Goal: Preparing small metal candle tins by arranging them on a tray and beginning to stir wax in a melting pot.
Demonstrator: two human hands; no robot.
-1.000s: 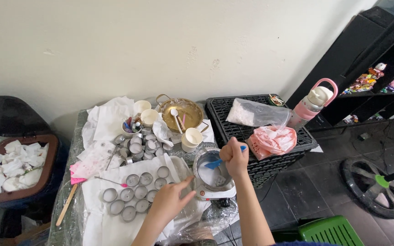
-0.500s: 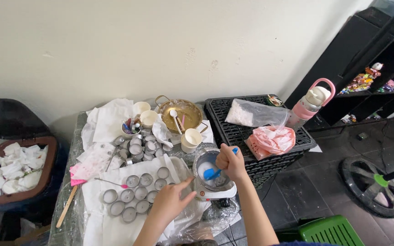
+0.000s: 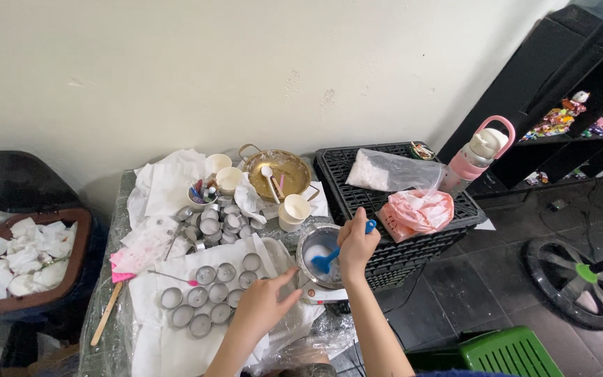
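Observation:
My right hand (image 3: 356, 244) grips a blue spatula (image 3: 328, 261) whose blade dips into white stuff inside a small metal pot (image 3: 308, 244). The pot sits on a little white heater (image 3: 315, 294) at the table's right side. My left hand (image 3: 263, 304) rests flat on white paper, fingers apart, pointing toward the pot, holding nothing. Just left of it stand several empty round metal cups (image 3: 204, 297) in rows on the paper.
At the back are a gold bowl (image 3: 289, 170) with a spoon, paper cups (image 3: 293, 211), more metal cups and crumpled paper. A black crate (image 3: 393, 257) on the right carries a clear bag, a pink bag and a pink bottle (image 3: 478, 153). A green stool (image 3: 512, 352) and a wheel (image 3: 572, 283) lie on the floor.
My right hand has swung the blue spatula around inside the pot, its handle now angled up to the right. The left hand has stayed put.

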